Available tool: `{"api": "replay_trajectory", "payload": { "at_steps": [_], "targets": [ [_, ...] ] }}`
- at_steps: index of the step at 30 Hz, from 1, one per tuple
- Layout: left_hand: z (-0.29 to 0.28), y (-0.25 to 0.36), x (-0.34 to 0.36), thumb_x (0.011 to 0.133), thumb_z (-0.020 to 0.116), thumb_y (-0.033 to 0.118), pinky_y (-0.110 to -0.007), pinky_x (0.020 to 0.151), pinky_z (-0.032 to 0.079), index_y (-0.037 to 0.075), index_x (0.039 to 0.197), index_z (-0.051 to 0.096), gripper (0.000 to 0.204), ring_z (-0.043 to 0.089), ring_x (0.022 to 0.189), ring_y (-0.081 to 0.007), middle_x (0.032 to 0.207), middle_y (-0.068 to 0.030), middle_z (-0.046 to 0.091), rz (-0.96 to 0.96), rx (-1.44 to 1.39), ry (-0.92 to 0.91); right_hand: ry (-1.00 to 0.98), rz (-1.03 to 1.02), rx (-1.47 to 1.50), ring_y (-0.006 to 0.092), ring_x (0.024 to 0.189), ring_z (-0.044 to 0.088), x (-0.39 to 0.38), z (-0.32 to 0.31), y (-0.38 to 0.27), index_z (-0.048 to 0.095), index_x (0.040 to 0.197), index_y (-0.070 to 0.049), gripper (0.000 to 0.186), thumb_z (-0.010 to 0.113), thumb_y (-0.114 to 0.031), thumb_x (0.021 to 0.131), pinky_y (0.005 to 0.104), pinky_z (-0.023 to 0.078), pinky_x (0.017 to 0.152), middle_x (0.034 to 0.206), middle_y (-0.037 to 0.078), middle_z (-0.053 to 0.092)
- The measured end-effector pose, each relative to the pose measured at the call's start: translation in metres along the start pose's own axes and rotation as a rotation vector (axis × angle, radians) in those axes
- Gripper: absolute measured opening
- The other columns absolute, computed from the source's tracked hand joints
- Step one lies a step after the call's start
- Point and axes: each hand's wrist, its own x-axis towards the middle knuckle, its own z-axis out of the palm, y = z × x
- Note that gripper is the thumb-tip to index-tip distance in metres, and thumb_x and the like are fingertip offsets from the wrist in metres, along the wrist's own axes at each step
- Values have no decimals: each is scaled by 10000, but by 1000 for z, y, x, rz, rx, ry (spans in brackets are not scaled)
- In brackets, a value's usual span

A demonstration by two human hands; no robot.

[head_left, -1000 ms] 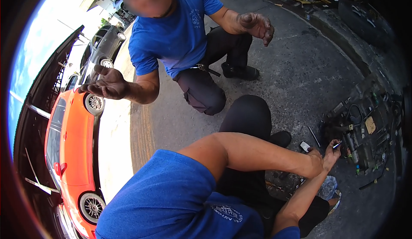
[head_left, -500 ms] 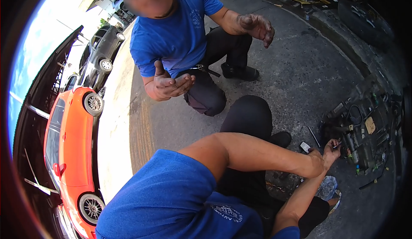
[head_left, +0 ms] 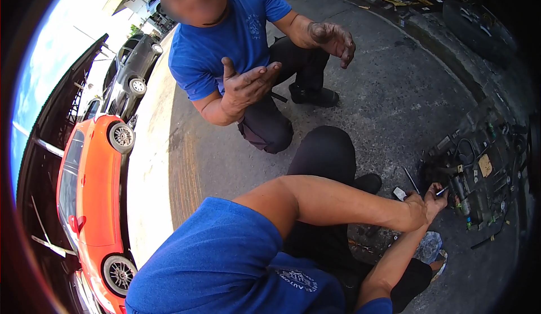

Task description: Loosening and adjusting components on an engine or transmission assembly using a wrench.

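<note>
Both my arms reach out to the right, over my black-trousered knee. My right hand point(head_left: 437, 197) pinches a small thin metal tool point(head_left: 443, 190) at the edge of a dark, greasy machine assembly point(head_left: 479, 167) that lies on the concrete. Pressed against it, my left hand point(head_left: 416, 212) is curled into a fist; I cannot see what, if anything, is in it. A small white piece point(head_left: 399, 193) and a thin rod point(head_left: 410, 179) lie on the ground just beside my hands.
A co-worker in a blue shirt point(head_left: 236, 38) crouches facing me, with one greasy hand point(head_left: 248, 83) raised before the chest and the other hand point(head_left: 335, 38) held out. An orange car point(head_left: 93, 195) and a dark car point(head_left: 132, 66) stand at the left. A crumpled plastic bag point(head_left: 429, 246) lies near my foot.
The co-worker's hand swung in from far out at the left to in front of the chest and turned upright. My own hands stayed at the machine assembly.
</note>
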Motion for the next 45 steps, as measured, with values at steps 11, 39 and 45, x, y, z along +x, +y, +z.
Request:
{"api": "replay_trajectory", "payload": {
  "at_steps": [11,39,45],
  "targets": [
    [2,5,8,774,582,155,-519,813,428,-17,987,659,284,605,949,-350,1002,-191,644,-6,-58,74,-83,38,-6,185,619,420,4,-2,-14,445,854,22,229,426,-182,955,300,392,557,702,89,418],
    [18,5,20,764,565,179,-447,705,459,3,918,671,257,627,871,-330,906,-179,659,21,31,157,-239,-10,-113,166,639,405,6,-12,-28,457,848,17,117,492,-83,899,267,393,598,726,57,410],
    [15,8,20,758,575,179,-446,710,459,2,927,672,263,627,879,-327,920,-184,657,29,28,159,-254,-150,-216,169,633,414,-12,-5,-24,451,821,5,123,481,-79,906,268,390,580,718,66,421]
  ]
}}
